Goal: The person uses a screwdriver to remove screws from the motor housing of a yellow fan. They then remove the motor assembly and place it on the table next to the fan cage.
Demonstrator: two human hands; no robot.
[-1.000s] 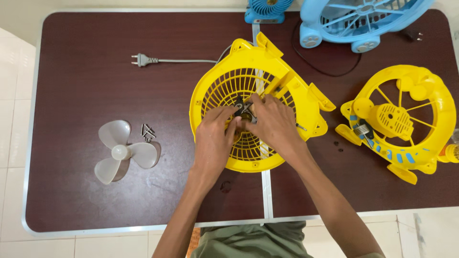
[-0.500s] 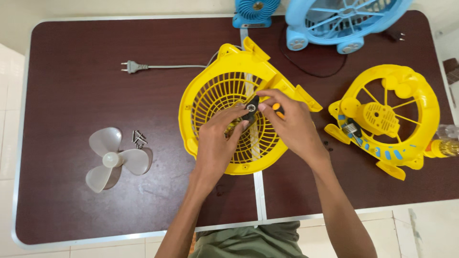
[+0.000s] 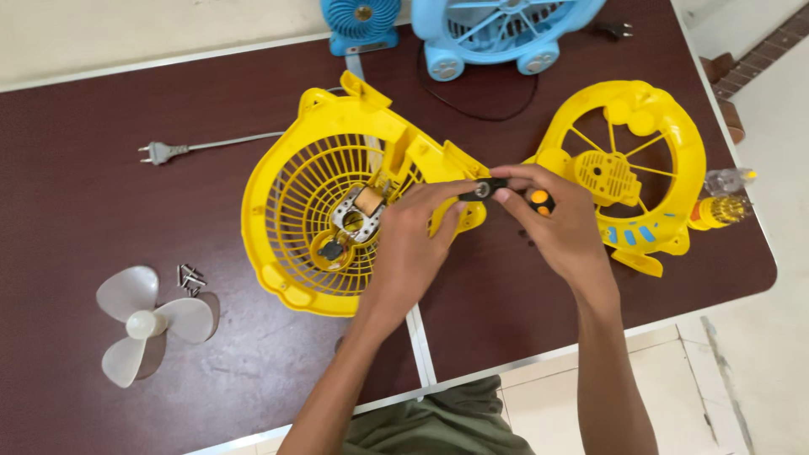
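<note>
A yellow fan housing [image 3: 286, 244] with a grille lies face down in the middle of the dark brown table [image 3: 101, 219]. Its small metal motor [image 3: 361, 212] is exposed. My left hand [image 3: 413, 248] reaches over the housing's right rim. My right hand [image 3: 560, 227] is beside it. Both pinch a small black round part [image 3: 484, 188] between their fingertips, just right of the housing. Under my right fingers sits an orange and black tool handle [image 3: 540, 201]. The other yellow fan half [image 3: 666, 152] lies to the right.
A white three-blade propeller [image 3: 145, 324] and several loose screws [image 3: 190, 278] lie at the left. A grey cord with plug [image 3: 160, 153] runs behind the housing. Two blue fans [image 3: 362, 21] [image 3: 506, 29] stand at the back. A yellow-capped item [image 3: 720, 211] sits at the right edge.
Both hands have left the motor in the housing's middle and moved right past its rim, carrying the small black part. The motor now shows uncovered.
</note>
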